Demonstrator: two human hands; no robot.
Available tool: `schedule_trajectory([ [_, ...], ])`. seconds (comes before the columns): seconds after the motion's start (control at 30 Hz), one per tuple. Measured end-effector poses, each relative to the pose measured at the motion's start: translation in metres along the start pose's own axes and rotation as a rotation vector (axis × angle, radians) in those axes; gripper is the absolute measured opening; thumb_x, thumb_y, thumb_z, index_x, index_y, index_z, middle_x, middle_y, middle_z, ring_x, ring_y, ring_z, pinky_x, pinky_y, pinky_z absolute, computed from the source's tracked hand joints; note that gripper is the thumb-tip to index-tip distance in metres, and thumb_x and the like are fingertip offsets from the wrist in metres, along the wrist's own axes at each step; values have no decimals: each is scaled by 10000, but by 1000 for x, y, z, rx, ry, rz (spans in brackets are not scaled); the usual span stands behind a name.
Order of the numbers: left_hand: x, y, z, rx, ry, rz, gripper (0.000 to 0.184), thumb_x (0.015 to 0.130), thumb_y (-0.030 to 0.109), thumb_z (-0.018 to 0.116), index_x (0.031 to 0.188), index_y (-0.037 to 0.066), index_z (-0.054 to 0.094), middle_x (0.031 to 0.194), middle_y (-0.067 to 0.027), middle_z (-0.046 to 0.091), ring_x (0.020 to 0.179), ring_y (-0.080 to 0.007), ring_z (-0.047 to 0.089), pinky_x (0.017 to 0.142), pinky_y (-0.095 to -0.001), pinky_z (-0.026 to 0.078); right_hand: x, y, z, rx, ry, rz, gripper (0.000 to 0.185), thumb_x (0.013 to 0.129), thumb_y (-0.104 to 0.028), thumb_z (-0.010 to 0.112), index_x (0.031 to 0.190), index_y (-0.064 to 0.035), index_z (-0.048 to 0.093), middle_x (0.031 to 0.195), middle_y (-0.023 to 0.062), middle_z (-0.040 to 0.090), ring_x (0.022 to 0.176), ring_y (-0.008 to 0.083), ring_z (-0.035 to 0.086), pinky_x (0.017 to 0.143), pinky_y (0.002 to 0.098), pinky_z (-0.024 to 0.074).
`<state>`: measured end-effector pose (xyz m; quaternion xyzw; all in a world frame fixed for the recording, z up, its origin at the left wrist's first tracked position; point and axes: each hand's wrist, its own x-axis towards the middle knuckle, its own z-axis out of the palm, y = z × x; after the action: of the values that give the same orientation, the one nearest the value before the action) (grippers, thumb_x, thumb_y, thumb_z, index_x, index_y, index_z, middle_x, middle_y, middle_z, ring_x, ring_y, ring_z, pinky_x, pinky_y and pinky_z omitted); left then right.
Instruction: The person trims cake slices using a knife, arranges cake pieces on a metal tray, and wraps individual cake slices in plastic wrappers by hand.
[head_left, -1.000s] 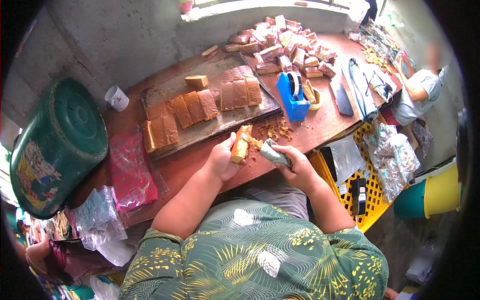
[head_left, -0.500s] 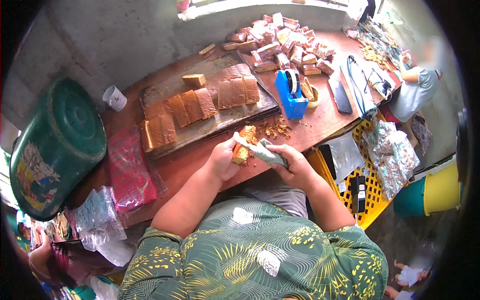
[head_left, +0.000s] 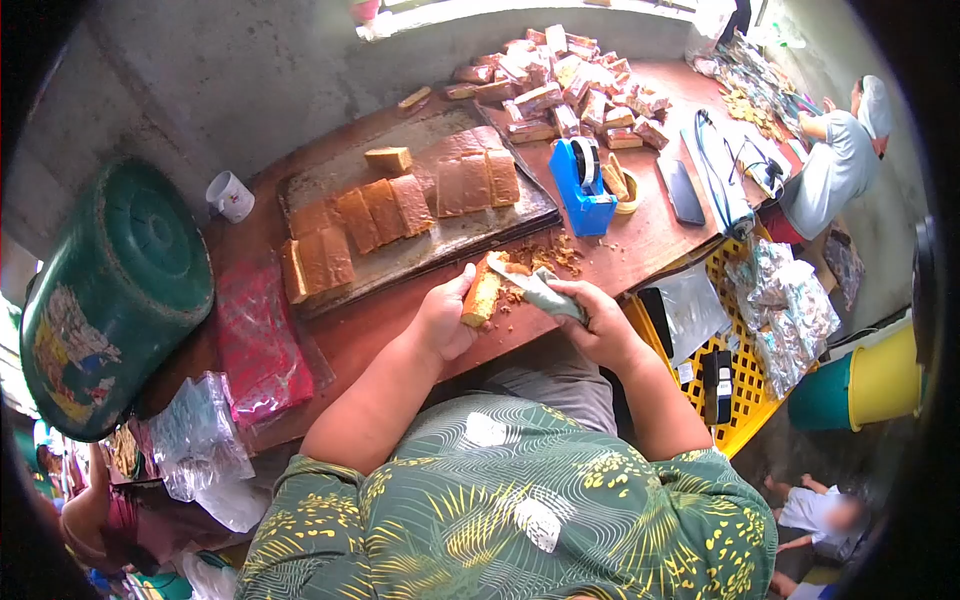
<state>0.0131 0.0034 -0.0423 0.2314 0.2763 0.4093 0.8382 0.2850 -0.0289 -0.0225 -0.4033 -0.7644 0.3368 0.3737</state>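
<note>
My left hand (head_left: 446, 312) is closed around a slice of yellow cake (head_left: 482, 297), held upright above the table's front edge. In my right hand (head_left: 598, 322) is a knife (head_left: 540, 293) whose handle looks wrapped in pale grey-green material. Its thin end lies against the top of the slice, where a brown piece of crust sits on the blade. Just beyond my hands, loose cake crumbs (head_left: 560, 257) are scattered on the table. Behind them a baking tray (head_left: 400, 150) bears brown-topped cake blocks (head_left: 383, 215), with one cut piece (head_left: 388, 159) lying on top.
Wrapped cake pieces (head_left: 575, 85) are heaped at the back. A blue tape dispenser (head_left: 583, 190), a phone (head_left: 681, 193) and a yellow crate (head_left: 750, 375) are on the right. Left are a green tub (head_left: 130, 290), a mug (head_left: 231, 197) and red plastic (head_left: 258, 340). A co-worker (head_left: 835, 160) sits far right.
The knife has drawn slightly right and down across the slice, and a brown strip now lies on its blade. More crumbs show beneath. The co-worker at right has shifted posture.
</note>
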Motion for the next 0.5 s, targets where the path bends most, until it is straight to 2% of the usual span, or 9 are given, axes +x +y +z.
schedule_trajectory([
  [0.1,0,-1,2,-27,5,4,472,1143,397,322,1294,42,594,1108,-111,713,922,-231,703,767,-378,591,0,-4,2,21,-21,-81,476,911,10,709,1372,-29,597,1252,169,664,1149,271,651,1012,373,502],
  [0.17,2,-3,-3,-5,-18,11,480,1145,394,316,1320,37,584,1111,-109,710,921,-234,704,770,-385,592,1,-18,4,6,-136,-90,483,898,-4,723,1364,-28,600,1250,176,662,1148,310,655,1014,379,501],
  [0.23,1,-2,0,-30,8,6,477,1143,398,333,1313,31,586,1120,-115,704,938,-232,698,792,-391,586,1,-15,5,-2,-97,-98,482,897,8,719,1363,-29,602,1239,164,663,1138,287,654,1006,368,502],
  [0.3,0,-2,3,-51,46,13,477,1141,403,345,1300,29,594,1128,-118,701,951,-232,694,806,-392,582,4,0,5,54,-5,-87,491,878,11,725,1352,-49,612,1217,190,675,1131,334,664,997,405,517],
  [0.33,-1,-1,5,-47,52,16,480,1140,406,347,1298,28,596,1130,-119,699,955,-231,693,810,-391,581,3,3,2,20,2,-15,504,868,22,723,1354,-45,609,1226,192,672,1148,334,662,1003,402,515],
  [0.4,-3,1,9,-42,64,23,484,1139,411,351,1294,26,601,1136,-120,697,962,-230,690,819,-390,579,4,2,1,27,-15,-35,502,868,20,724,1352,-45,609,1229,191,670,1144,336,661,1003,403,515],
  [0.5,3,-4,-12,-38,-142,24,488,1139,407,352,1314,23,598,1151,-119,694,971,-227,688,817,-384,577,4,-17,2,5,-94,-116,496,871,12,730,1348,-47,607,1200,187,670,1121,349,659,993,414,518],
])
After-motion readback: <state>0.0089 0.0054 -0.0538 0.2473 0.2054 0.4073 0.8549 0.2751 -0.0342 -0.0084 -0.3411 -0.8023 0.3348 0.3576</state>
